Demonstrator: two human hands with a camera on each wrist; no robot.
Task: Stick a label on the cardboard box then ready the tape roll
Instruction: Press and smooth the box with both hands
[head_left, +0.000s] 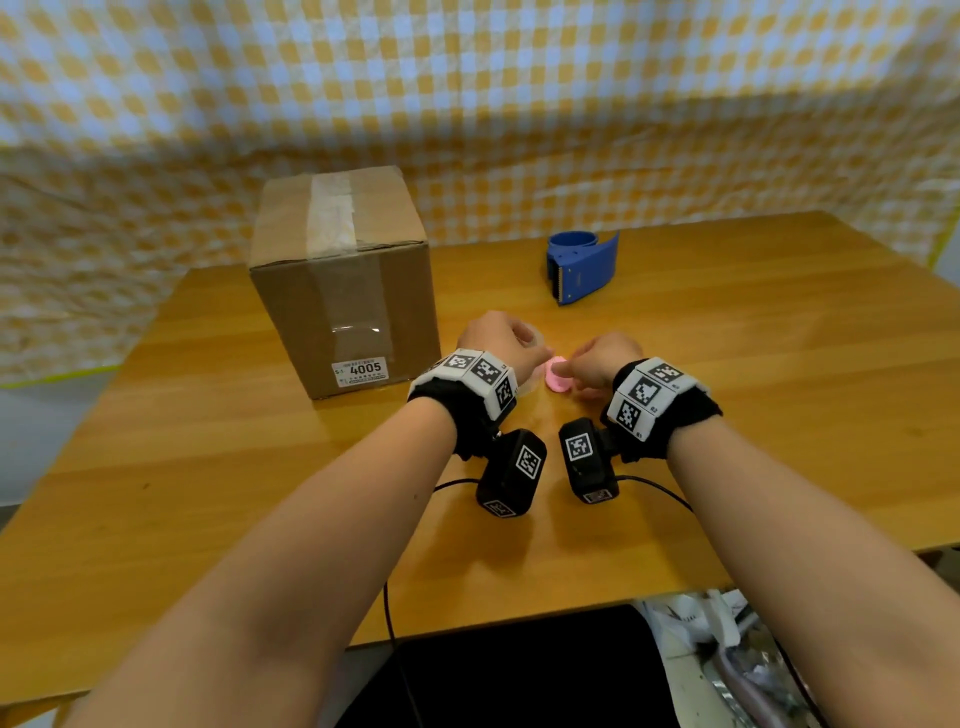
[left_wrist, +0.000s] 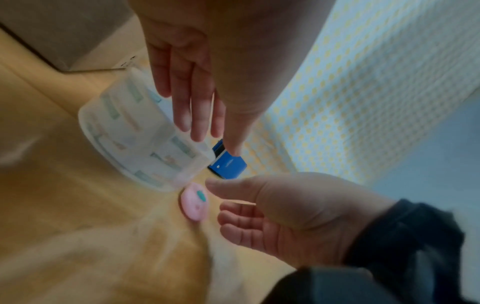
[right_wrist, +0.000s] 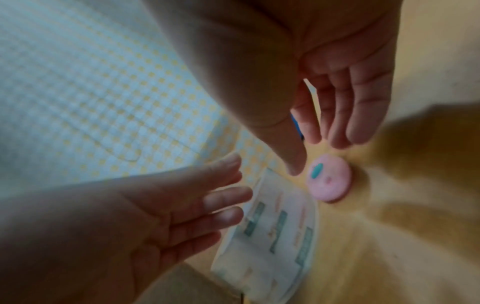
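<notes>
wood surface: pale wooden table (head_left: 727, 415), on which all items are laid within reach.
box: brown taped cardboard box (head_left: 343, 280), stood upright at left, near face offered for labelling.
labels: translucent roll of printed labels (left_wrist: 140, 131), just beside a small pink round disc (left_wrist: 194, 203).
left hand (left_wrist: 182, 67): fingers straight, nothing held.
right hand (right_wrist: 345, 82): fingers extended above the disc, nothing pinched.
tape: blue tape dispenser (head_left: 582, 265), set well apart for later.
</notes>
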